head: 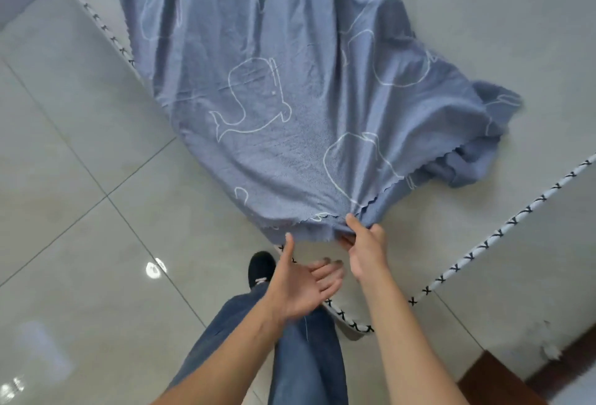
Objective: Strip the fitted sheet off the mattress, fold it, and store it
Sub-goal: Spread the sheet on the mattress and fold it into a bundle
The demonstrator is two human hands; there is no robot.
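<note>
Underfoot, glossy tiles (64, 179); sheet (258, 82) across grey mattress (483, 33)

The person wears loose blue denim jeans (306, 366), with a pale stitched seam (305, 327) running down one leg. One foot shows, in a black shoe (261, 267) with a light band (259, 281) across its top. Both forearms (406, 333) are bare, from the left hand (303, 288) and right hand (366, 253) back as far as can be seen.
</note>
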